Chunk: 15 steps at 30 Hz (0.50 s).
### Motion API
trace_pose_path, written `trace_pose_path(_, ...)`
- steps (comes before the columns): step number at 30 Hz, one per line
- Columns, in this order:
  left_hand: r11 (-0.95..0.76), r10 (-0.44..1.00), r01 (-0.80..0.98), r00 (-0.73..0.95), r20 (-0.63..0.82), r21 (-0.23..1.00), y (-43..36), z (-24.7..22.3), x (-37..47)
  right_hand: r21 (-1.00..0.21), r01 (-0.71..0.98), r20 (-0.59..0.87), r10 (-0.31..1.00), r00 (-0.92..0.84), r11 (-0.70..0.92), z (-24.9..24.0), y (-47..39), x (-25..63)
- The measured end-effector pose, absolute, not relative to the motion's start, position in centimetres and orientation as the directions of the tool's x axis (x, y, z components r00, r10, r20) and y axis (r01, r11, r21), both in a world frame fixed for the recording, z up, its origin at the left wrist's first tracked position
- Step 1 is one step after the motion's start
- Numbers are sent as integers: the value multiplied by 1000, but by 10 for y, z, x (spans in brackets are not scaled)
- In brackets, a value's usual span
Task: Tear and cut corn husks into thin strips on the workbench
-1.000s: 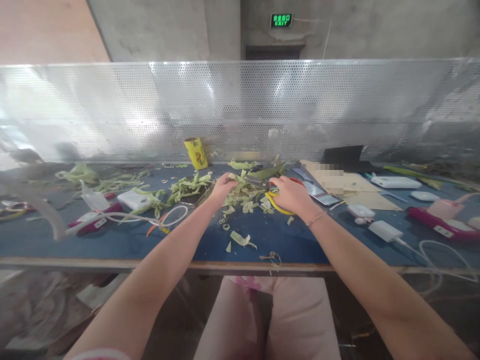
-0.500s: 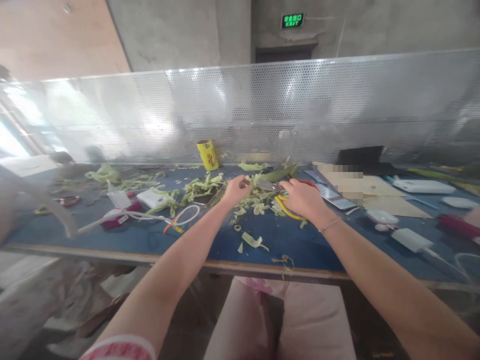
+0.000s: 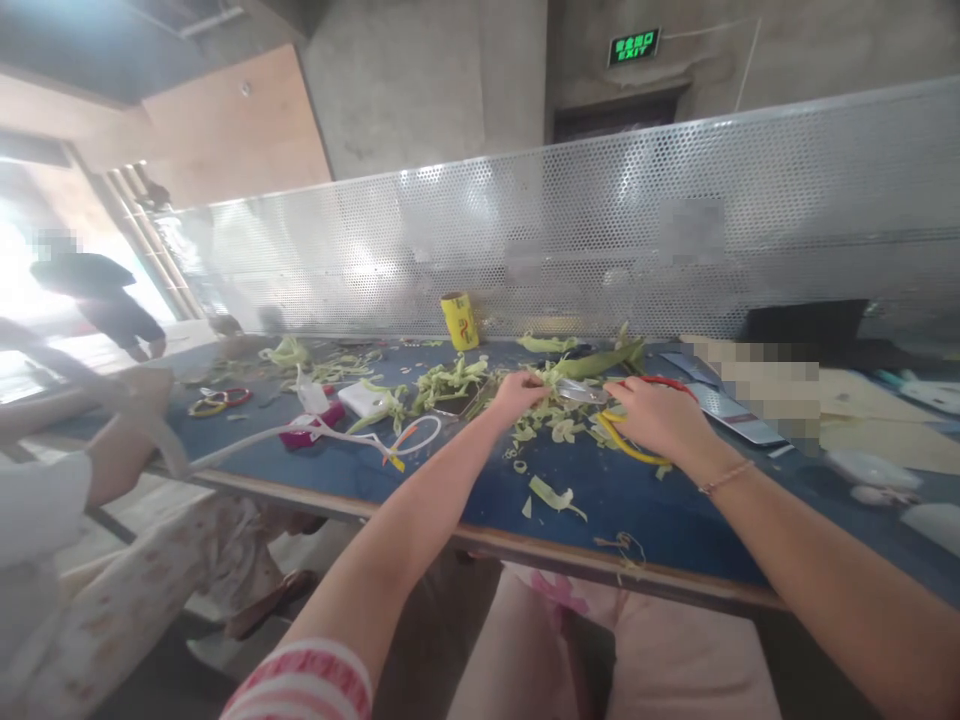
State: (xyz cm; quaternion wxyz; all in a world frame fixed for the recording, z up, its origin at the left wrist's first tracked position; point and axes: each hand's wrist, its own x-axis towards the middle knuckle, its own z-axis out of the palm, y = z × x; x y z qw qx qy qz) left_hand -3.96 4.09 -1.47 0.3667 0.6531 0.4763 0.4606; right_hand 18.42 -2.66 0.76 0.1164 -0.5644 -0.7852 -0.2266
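Observation:
My right hand is closed round the handles of a pair of scissors, one handle red and the other yellow. Their metal blades point left, at the fingertips of my left hand. Those fingers are pinched on a pale green vegetable piece, mostly hidden by the hand and the scraps about it. Just behind the blades lies a long green pod that looks like a pepper. Cut green scraps are spread beneath both hands.
A yellow roll stands by the perforated metal screen. Left of my hands are a green heap, a white cable, a magenta box and another pair of scissors. Phones and papers lie right. A person sits at left.
The view has turned left, so everything sits further right in the picture and the seated person shows more. My hands stay close together, with the scissor blades still by my left fingertips.

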Motion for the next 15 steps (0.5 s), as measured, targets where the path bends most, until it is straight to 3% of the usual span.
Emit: trace_pose_path(15,-250,966,242,132,224,937,33,-9,-36,249,919,482,784,-392,306,2,-22,193)
